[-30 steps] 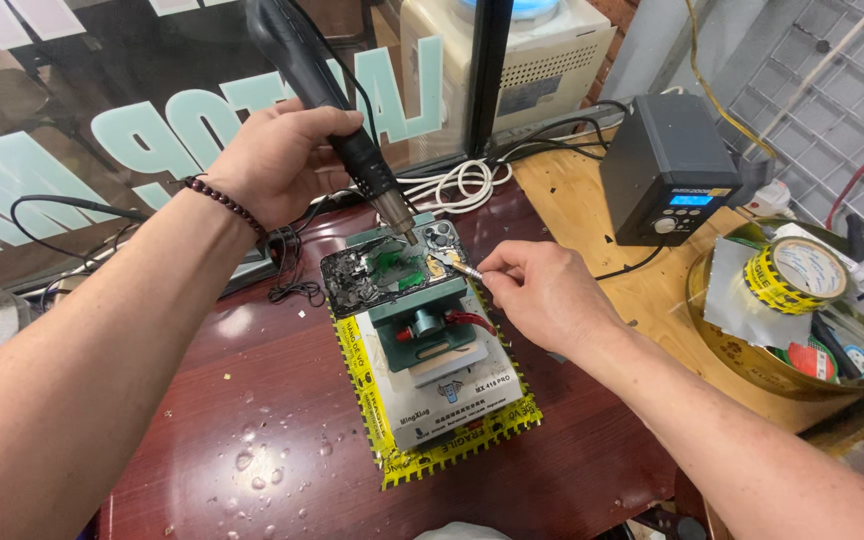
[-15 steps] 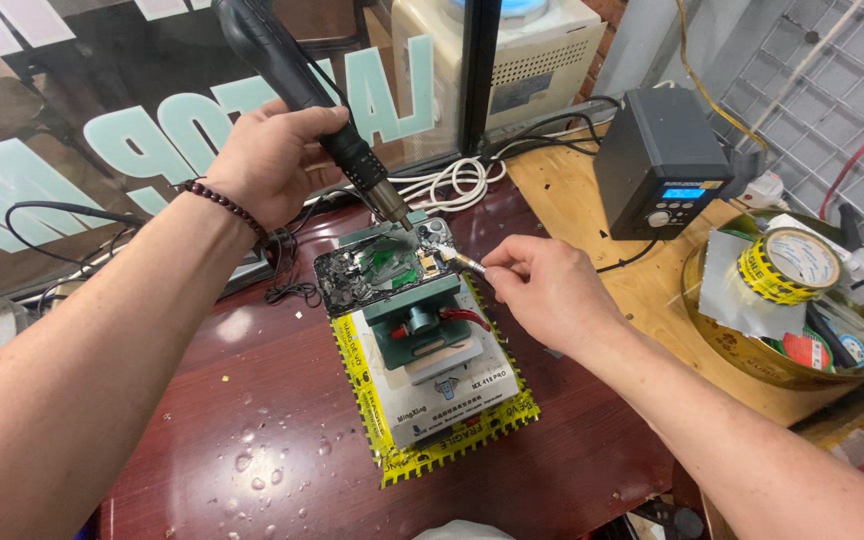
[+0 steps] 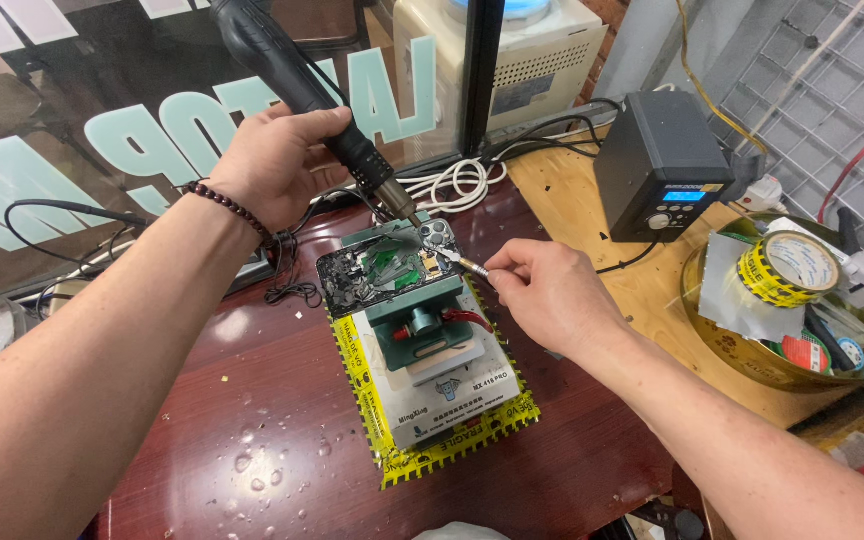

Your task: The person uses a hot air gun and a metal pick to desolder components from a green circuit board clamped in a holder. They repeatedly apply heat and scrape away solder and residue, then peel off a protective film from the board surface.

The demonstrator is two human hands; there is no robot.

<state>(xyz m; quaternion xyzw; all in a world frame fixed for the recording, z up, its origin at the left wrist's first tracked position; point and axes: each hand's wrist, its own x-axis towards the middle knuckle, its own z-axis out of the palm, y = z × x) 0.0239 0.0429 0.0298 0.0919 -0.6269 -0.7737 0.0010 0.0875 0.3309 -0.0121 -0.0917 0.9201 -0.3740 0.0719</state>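
Head view: our left hand (image 3: 277,165) wraps fully around the black hot-air wand (image 3: 302,90); our right hand (image 3: 542,295) pinches tweezers (image 3: 462,262), both tips over the opened phone (image 3: 387,270) clamped on the fixture (image 3: 432,370).

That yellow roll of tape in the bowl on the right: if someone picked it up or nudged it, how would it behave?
The yellow-and-black tape roll is probably light, being a hollow ring. It lies tilted on crumpled sheets in the amber glass bowl, so a nudge would likely slide or tip it. Set on edge, its round shape would probably roll.
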